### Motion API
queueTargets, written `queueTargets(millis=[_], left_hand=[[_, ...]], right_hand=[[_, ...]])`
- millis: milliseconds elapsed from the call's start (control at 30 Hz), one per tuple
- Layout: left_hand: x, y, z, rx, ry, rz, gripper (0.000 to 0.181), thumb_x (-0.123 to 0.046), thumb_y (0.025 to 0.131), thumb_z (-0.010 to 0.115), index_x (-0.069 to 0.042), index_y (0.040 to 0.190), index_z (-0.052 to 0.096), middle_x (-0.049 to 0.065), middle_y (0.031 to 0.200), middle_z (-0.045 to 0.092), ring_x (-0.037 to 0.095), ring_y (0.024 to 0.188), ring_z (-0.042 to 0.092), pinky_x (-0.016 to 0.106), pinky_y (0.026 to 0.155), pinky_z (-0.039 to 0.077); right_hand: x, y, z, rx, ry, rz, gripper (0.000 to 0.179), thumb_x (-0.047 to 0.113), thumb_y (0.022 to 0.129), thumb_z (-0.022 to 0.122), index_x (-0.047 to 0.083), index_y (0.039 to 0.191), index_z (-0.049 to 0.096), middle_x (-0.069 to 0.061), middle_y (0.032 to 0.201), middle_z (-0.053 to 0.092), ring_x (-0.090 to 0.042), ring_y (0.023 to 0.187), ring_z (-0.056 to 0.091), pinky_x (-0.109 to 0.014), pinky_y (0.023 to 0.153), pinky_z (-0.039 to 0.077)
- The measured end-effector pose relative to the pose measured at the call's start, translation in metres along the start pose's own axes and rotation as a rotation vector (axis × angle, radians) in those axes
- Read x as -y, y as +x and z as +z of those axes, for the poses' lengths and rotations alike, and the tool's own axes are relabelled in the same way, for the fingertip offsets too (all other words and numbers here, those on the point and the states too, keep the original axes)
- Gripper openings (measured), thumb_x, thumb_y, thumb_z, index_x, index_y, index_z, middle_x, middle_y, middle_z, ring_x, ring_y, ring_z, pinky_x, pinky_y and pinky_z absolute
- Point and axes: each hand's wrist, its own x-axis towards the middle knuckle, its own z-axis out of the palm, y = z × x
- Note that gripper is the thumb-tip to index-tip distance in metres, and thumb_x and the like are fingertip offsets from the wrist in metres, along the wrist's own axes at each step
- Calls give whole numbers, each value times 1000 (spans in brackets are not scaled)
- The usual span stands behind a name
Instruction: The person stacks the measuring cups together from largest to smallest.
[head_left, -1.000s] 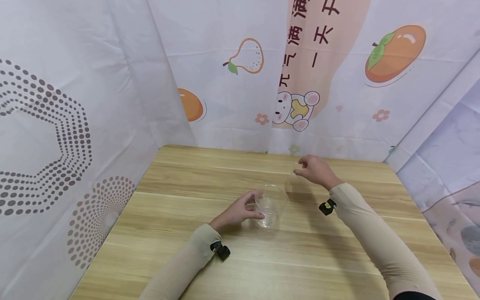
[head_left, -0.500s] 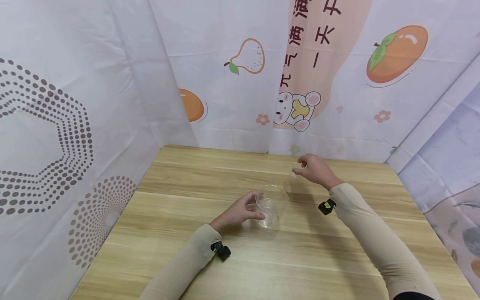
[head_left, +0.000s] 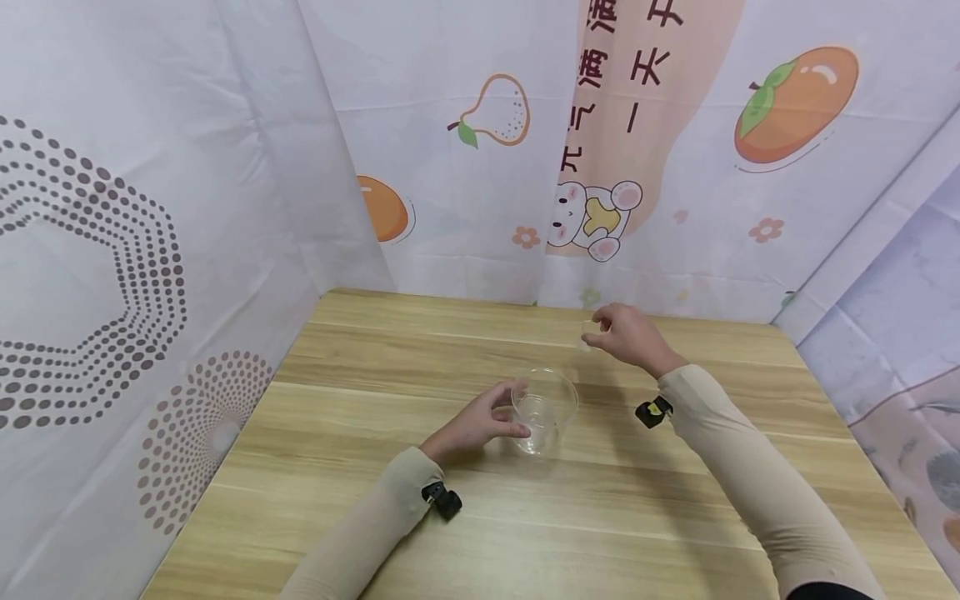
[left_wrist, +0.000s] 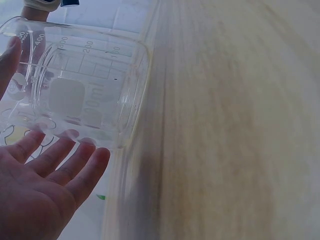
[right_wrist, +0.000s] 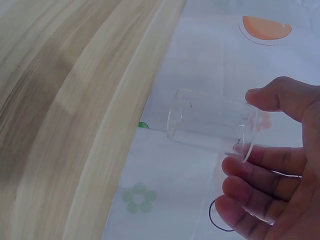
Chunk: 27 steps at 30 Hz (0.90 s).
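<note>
My left hand (head_left: 472, 425) holds a large clear glass beaker (head_left: 543, 417) upright at the table, thumb on the near side and fingers round the far side. White graduation marks run along the beaker's wall (left_wrist: 117, 80) in the left wrist view, and outlines like a smaller beaker show inside it. Farther back and to the right, my right hand (head_left: 630, 337) pinches a small clear glass beaker (right_wrist: 210, 120) by its rim between thumb and fingers. Its base points down at the table, and no contents show in it.
The wood-grain table (head_left: 375, 508) ends at a white printed curtain (head_left: 450, 208) close behind the right hand. Another curtain (head_left: 247, 167) hangs along the left side. Black wrist cameras (head_left: 441, 502) sit on both sleeves.
My right hand has risen slightly and shifted a little left with the small beaker. The left hand and the large beaker have stayed in place.
</note>
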Motion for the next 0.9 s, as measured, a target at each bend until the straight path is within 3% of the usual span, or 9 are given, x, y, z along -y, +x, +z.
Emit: queueTargets(millis=[633, 900], left_hand=[[-1, 1, 0, -3, 16, 7, 79, -19, 83, 78, -15, 150, 35, 4, 153, 41, 26, 139, 41, 39, 110, 45], [-1, 0, 0, 6, 15, 4, 80, -20, 85, 77, -12, 151, 33, 8, 154, 39, 31, 136, 46, 39, 107, 48]], right_hand=[[13, -2, -8, -39, -3, -56, 43, 28, 87, 68, -7, 111, 67, -16, 93, 65, -25, 80, 58, -42, 73, 51], [23, -3, -12, -55, -24, -88, 40, 28, 86, 70, -5, 108, 68, -15, 92, 65, -26, 80, 58, -42, 74, 51]])
